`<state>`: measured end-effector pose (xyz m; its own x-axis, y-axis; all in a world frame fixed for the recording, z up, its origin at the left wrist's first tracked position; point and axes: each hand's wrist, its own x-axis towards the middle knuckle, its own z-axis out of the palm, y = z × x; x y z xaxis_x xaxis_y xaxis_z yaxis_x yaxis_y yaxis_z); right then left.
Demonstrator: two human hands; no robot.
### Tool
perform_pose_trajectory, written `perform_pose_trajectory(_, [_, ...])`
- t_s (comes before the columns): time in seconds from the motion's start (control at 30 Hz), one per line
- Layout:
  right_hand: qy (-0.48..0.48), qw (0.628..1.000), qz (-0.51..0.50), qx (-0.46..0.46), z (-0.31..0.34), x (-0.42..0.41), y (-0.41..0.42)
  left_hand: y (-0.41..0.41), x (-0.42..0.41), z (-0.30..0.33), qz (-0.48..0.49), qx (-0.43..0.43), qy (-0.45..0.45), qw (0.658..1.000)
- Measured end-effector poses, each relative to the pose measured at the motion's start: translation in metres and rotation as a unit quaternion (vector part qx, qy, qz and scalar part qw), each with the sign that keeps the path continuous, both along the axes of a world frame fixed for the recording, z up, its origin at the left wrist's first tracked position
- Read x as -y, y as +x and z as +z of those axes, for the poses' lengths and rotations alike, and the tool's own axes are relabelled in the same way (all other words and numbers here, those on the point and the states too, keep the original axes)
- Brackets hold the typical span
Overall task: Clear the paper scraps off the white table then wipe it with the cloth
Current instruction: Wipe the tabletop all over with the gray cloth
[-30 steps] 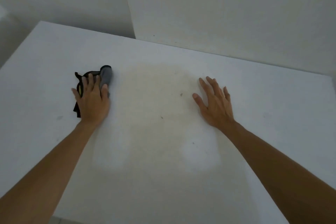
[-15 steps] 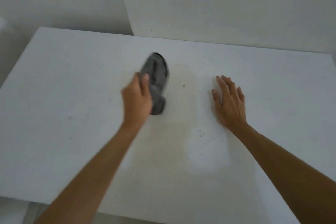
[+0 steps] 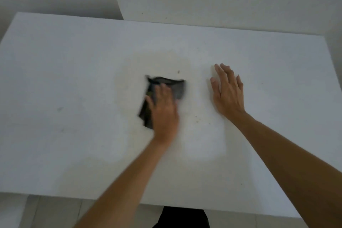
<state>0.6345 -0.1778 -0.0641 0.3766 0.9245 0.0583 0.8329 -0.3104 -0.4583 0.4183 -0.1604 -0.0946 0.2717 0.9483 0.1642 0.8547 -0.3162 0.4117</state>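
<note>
A dark grey cloth (image 3: 177, 88) lies flat near the middle of the white table (image 3: 74, 72). My left hand (image 3: 163, 109) presses down on it with straight fingers and looks blurred by motion. Part of the cloth sticks out to the left and beyond the fingertips. My right hand (image 3: 228, 92) rests flat and open on the table, a short way right of the cloth. I see no paper scraps on the table.
A yellowish stain (image 3: 166, 61) spreads over the table's centre, with a few small dark specks (image 3: 196, 117) between my hands. White walls stand right behind the table's far edge. Tiled floor shows past the near edge.
My left hand swept the cloth from the table's left to the centre, lifting it midway, and now presses it flat again. My right hand stayed in place.
</note>
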Motion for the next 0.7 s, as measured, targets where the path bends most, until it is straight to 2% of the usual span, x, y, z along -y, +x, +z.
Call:
perform_pose_trajectory(0.07, [0.004,1.000,-0.011,-0.002,0.002,0.004,0.001,0.031,0.048,0.022,-0.076,0.104,-0.078,0.989])
perform_pose_trajectory(0.13, [0.004,1.000,-0.010,0.003,0.006,0.010,0.005,0.037,0.066,0.052,-0.050,0.230,-0.172,0.956])
perform_pose_trajectory(0.2, [0.005,1.000,-0.004,0.013,0.009,0.017,0.010,0.021,0.056,0.079,0.056,0.306,-0.168,0.935])
perform_pose_trajectory(0.27, [0.007,1.000,-0.004,0.020,0.011,0.022,0.013,-0.010,0.031,0.105,0.131,0.326,-0.099,0.931])
perform_pose_trajectory(0.37, [0.010,1.000,-0.019,0.008,0.013,0.028,0.009,-0.071,-0.001,0.135,0.170,0.282,-0.003,0.944])
perform_pose_trajectory(0.5, [0.015,1.000,-0.002,-0.009,0.014,0.036,-0.012,-0.160,-0.020,0.139,0.131,0.120,0.073,0.981])
perform_pose_trajectory(0.6, [0.018,0.999,0.032,0.004,0.010,0.046,-0.024,-0.210,-0.023,0.077,0.151,-0.012,0.042,0.988])
perform_pose_trajectory(0.7, [0.018,0.998,0.059,0.007,0.005,0.055,-0.025,-0.227,-0.014,0.017,0.198,-0.046,-0.015,0.979])
